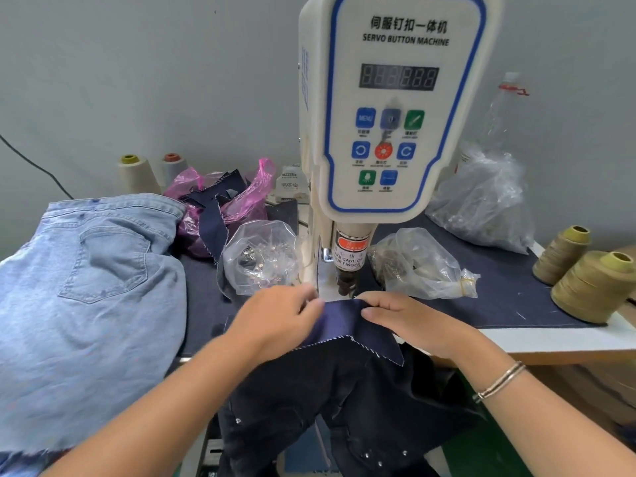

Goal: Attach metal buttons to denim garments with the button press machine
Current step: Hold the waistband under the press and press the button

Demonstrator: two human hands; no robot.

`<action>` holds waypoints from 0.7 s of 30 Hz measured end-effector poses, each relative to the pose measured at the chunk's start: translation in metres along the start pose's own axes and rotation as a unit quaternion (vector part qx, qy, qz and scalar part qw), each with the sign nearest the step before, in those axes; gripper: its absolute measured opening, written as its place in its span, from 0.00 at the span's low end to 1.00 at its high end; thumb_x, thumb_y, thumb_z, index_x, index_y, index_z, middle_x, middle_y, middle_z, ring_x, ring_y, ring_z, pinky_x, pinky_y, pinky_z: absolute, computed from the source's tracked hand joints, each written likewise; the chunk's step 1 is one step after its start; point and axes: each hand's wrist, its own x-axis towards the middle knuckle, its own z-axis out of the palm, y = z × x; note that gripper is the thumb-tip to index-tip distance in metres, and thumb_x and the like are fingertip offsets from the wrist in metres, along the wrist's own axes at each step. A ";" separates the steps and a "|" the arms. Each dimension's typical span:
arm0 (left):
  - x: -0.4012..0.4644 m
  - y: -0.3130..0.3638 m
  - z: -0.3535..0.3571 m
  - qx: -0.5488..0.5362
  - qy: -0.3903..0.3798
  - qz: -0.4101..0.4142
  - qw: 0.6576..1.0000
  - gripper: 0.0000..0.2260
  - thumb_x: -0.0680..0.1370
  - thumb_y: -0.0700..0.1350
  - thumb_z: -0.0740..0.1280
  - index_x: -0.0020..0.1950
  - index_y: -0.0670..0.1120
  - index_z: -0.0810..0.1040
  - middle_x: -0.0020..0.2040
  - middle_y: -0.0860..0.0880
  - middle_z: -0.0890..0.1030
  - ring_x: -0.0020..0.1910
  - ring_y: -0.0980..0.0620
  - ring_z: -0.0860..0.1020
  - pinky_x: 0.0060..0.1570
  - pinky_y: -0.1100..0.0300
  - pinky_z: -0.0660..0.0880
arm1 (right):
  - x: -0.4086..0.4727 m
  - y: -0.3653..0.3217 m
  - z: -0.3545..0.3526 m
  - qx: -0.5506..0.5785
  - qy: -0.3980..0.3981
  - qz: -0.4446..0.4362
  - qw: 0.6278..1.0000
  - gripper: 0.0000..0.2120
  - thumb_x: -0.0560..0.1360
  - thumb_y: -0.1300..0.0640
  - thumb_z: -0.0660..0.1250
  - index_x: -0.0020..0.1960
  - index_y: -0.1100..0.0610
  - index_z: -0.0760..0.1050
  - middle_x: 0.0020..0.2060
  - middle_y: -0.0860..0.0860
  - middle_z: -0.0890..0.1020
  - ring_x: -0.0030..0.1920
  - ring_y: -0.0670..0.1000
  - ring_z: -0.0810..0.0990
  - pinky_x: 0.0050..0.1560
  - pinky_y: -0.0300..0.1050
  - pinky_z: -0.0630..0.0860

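You're positioning: left hand (275, 316) and right hand (399, 316) pinch the denim (339, 321) under the press (347, 280); next, centre it, fingers clear.

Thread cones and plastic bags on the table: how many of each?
Thread cones: 4
Clear plastic bags: 3
Pink plastic bags: 1
Total: 8
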 end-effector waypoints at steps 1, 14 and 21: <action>0.000 0.003 0.006 -0.035 -0.003 -0.004 0.999 0.17 0.79 0.60 0.52 0.38 0.53 0.70 0.37 0.51 0.78 0.42 0.48 0.76 0.44 0.52 0.72 | 0.000 0.001 0.000 0.006 0.004 -0.002 1.000 0.14 0.81 0.62 0.55 0.54 0.50 0.78 0.46 0.43 0.83 0.49 0.40 0.79 0.50 0.32 0.73; 0.012 -0.020 0.001 -0.224 -0.084 0.022 0.971 0.19 0.75 0.48 0.72 0.26 0.49 0.71 0.23 0.56 0.65 0.24 0.60 0.62 0.27 0.65 0.59 | 0.004 0.009 -0.012 -0.160 -0.002 -0.018 0.987 0.17 0.66 0.45 0.71 0.39 0.58 0.74 0.31 0.46 0.75 0.34 0.42 0.73 0.38 0.39 0.67; 0.007 -0.022 -0.001 -0.258 -0.161 0.058 0.951 0.16 0.78 0.51 0.68 0.51 0.37 0.78 0.43 0.50 0.75 0.43 0.55 0.72 0.47 0.52 0.72 | -0.012 0.041 -0.001 0.148 0.084 -0.050 0.984 0.29 0.66 0.49 0.72 0.52 0.72 0.71 0.43 0.57 0.76 0.45 0.53 0.73 0.49 0.48 0.69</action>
